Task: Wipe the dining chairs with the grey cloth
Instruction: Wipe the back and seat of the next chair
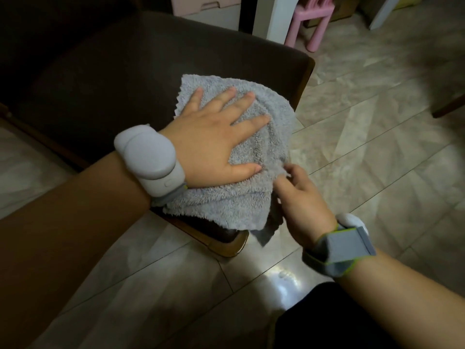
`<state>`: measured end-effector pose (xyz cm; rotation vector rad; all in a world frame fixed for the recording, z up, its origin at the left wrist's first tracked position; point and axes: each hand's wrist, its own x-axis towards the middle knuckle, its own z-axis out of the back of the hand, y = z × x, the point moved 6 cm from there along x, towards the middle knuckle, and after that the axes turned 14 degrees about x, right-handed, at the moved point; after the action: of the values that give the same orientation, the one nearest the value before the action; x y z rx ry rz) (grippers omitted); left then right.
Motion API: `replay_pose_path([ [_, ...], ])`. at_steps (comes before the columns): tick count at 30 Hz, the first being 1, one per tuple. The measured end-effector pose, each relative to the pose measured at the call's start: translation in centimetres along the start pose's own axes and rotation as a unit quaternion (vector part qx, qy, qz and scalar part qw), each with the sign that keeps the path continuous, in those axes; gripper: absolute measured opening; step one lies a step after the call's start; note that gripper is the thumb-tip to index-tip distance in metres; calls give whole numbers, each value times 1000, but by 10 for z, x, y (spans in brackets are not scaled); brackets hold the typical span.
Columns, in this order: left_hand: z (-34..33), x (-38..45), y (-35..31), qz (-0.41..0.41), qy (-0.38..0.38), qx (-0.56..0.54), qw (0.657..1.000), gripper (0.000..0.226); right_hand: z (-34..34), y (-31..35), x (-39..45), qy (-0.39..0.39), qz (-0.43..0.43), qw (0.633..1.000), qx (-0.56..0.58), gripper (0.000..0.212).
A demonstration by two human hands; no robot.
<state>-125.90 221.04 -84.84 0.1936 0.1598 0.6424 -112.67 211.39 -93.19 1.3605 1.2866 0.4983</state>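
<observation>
A fluffy grey cloth (251, 192) lies over the near right corner of a dark brown dining chair seat (113, 79) with a wooden frame. My left hand (214, 137) presses flat on top of the cloth, fingers spread and straight. My right hand (302, 205) pinches the cloth's right edge, where a corner hangs over the seat's side. Both wrists carry grey bands with white devices.
Pale marbled floor tiles (364, 147) surround the chair. A small pink plastic chair (312, 21) and a white furniture leg (276, 18) stand behind the seat. A dark wooden piece (450, 107) juts in at the right edge.
</observation>
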Motion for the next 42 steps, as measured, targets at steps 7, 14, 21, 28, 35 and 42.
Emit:
replay_pose_path([
  [7,-3,20,2,29,63,-13,997,77,-1,22,34,-10,90,994,-56,39],
  [14,3,86,6,129,68,-16,989,70,15,77,122,-90,143,982,-83,27],
  [21,2,142,19,174,71,-29,982,71,24,112,176,-147,148,967,-145,34],
  [28,10,169,47,209,92,-78,970,80,23,155,214,-191,210,862,-419,30],
  [35,-15,146,133,295,108,-97,944,99,-64,168,223,-63,270,825,-492,46],
  [42,-41,105,225,372,99,-99,918,105,-181,139,229,116,196,682,-695,54],
])
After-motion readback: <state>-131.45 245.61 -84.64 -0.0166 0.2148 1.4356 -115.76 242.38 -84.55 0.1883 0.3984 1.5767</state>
